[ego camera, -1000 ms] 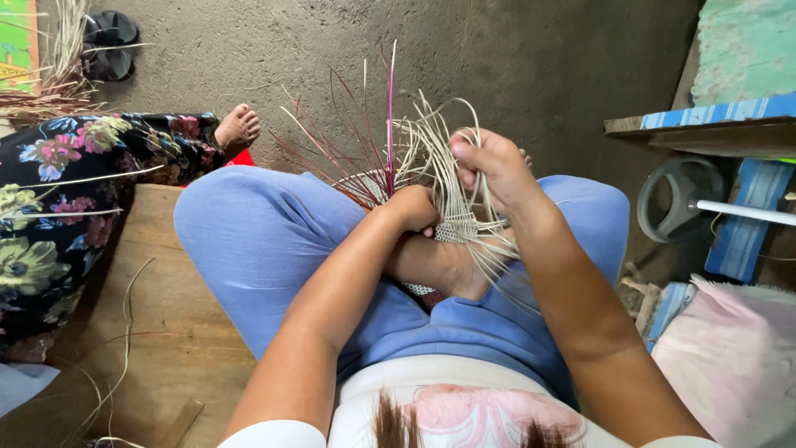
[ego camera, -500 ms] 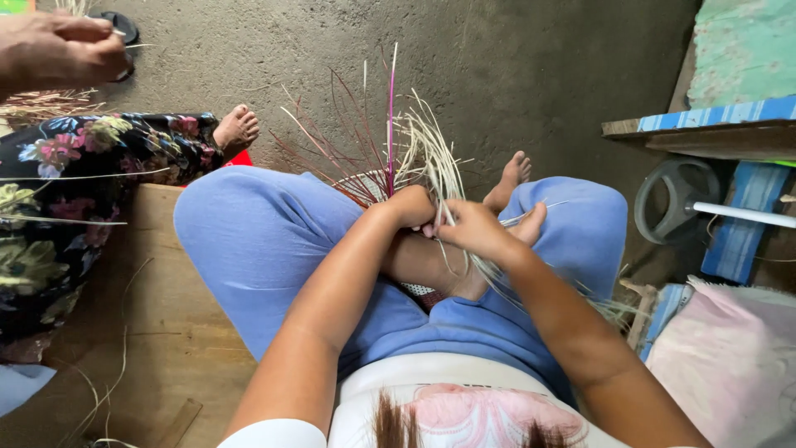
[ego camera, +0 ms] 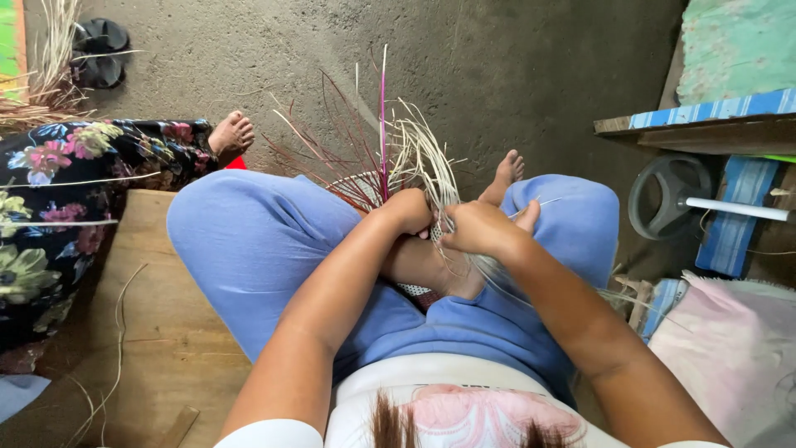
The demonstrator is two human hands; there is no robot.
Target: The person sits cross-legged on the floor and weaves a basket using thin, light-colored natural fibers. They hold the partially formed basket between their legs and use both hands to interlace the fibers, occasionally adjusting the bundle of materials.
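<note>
Hands (ego camera: 444, 222) grip woven strands (ego camera: 419, 162); neighbour's floral skirt (ego camera: 62, 199) left, sandals (ego camera: 99, 51) beyond.

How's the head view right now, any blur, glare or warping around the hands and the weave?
Head view: soft even light, no glare; left hand, right hand and strands are sharp; wide-lens bending shows at the edges, as on the bench; the weave under the hands lies mostly hidden in shade.

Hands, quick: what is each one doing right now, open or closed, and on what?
Left hand: closed on the pale straw strands of the half-woven basket.
Right hand: closed, pinching the same pale strands beside the left.
</note>
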